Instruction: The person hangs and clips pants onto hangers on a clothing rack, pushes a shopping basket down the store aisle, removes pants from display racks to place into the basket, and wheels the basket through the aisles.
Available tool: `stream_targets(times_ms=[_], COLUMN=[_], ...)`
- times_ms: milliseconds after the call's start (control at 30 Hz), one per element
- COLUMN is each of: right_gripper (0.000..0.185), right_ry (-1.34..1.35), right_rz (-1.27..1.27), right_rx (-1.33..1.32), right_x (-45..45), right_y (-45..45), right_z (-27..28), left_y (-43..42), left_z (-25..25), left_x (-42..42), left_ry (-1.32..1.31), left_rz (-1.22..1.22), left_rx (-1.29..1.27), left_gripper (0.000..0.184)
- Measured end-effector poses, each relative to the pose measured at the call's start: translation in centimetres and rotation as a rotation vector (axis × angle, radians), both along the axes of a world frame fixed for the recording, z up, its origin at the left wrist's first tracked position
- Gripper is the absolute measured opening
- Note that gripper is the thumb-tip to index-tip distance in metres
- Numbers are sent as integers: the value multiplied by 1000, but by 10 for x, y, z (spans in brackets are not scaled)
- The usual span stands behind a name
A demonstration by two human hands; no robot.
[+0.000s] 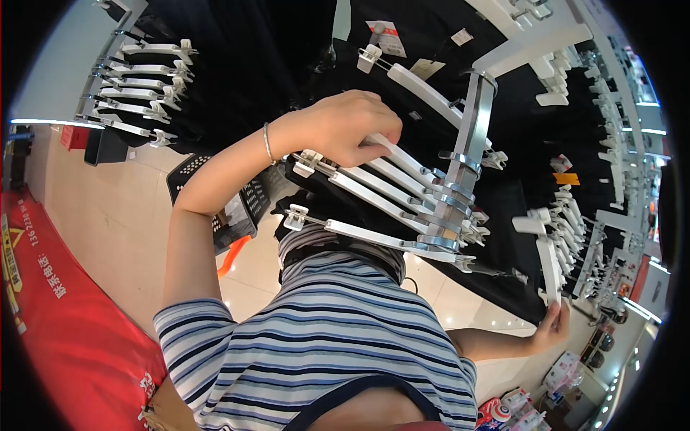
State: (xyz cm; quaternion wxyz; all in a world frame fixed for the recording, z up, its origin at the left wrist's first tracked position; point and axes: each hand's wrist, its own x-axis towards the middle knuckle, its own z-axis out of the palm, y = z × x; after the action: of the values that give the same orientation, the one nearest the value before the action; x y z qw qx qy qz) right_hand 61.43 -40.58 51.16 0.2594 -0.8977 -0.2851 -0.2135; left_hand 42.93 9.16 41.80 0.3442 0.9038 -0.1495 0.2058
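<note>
My left hand (352, 129), with a bangle at its wrist, is closed around a white clip hanger (402, 159) among several on a metal rail (471, 129). Its thumb and fingers curl over the hanger's bar; the fingertips are partly hidden. Below the hand, another white hanger (374, 235) lies nearest my body, its clip on dark cloth. Out to the right, my right hand (552, 327) pinches the lower end of a white hanger (549, 269). Black garments (503, 208) hang between and beyond my hands. A price tag (387, 37) shows near the top.
More white hangers (147, 86) with black clothes hang at the upper left, and others (568, 223) at the right. A black perforated basket (253, 205) stands beside my left arm. A red covering (79, 316) with printed text fills the lower left. Packaged goods (514, 413) sit at the lower right.
</note>
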Motion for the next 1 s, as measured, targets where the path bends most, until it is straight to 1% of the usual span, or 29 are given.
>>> stream_targets(times_ms=[133, 200, 233, 267, 367, 400, 433, 500, 600, 633, 733, 767, 800, 867, 900, 933, 1000], right_gripper=[27, 24, 22, 21, 19, 17, 18, 17, 16, 17, 17, 17, 17, 18, 19, 19, 19], right_ry=[-41, -124, -92, -57, -13, -68, -27, -29, -41, -24, 87, 151, 159, 173, 234, 264, 346], right_rz=[21, 84, 119, 124, 323, 388, 441, 486, 574, 606, 642, 647, 681, 753, 788, 811, 790], right_rx=[-40, -99, -87, -155, -142, -145, -117, -113, -121, -106, -88, -131, -121, -109, -115, -185, -73], right_x=[10, 22, 28, 32, 36, 34, 26, 13, 1, -2, -11, -10, -6, 2, -1, 2, 2], right_y=[45, 68, 81, 92, 135, 152, 172, 205, 242, 252, 273, 275, 275, 274, 274, 270, 268], right_z=[-5, -11, -14, -16, -28, -31, -30, -30, -29, -27, -22, -19, -25, -42, -45, -54, -68], left_y=[0, 0, 0, 0, 0, 1, 1, 2, 5, 4, 7, 9, 10, 18, 20, 21, 19], left_z=[1, 1, 1, 1, 4, 6, 6, 4, 2, 4, 5, 5, 2, -9, -16, -26, -41], left_x=[-1, -2, -2, -2, 0, 0, 0, 2, -1, -4, -17, -23, -31, -35, -35, -35, -38], left_ry=[-16, -31, -28, -27, -28, -29, -13, 20, -63, -113, -503, -531, -523, -439, -328, -219, 6], left_rz=[1, 2, 3, 3, 5, 5, 15, 28, 78, 159, 467, 560, 637, 705, 638, 559, 425], left_rx=[-3, -4, -4, -5, 2, 9, -18, -66, -80, -92, -88, -116, -159, -410, -579, -662, -780], left_gripper=[13, 12, 12, 12, 11, 11, 10, 8, 5, 5, 5, 6, 8, 8, 10, 11, 16])
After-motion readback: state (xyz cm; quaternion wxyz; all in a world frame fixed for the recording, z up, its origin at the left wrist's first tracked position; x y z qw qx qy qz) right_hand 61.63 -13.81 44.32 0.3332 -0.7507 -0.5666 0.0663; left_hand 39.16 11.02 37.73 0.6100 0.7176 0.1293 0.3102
